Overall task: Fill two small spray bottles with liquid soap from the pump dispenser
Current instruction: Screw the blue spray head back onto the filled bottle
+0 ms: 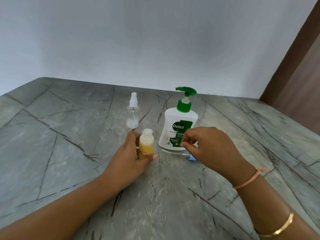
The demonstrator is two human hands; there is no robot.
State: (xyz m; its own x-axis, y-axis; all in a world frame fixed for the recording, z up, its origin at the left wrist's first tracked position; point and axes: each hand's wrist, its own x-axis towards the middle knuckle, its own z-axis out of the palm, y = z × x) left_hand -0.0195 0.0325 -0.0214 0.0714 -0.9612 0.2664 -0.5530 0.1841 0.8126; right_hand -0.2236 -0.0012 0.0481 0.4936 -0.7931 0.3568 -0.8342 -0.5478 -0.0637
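While L hand grips uncapped bottle, R hand hovers.

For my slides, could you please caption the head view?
Left hand grips an uncapped small bottle of yellow liquid beside the pump dispenser; right hand hovers over a blue spray cap.

The white pump dispenser carries the brand "Dettol" in white letters on the green patch of its front label. Below that a word begins "ORIGI", the rest hidden behind the right hand. Lower down the label reads "99.99%"; the fine print around it is too small to read. The small bottle of yellow liquid bears a red-edged sticker, its writing illegible.
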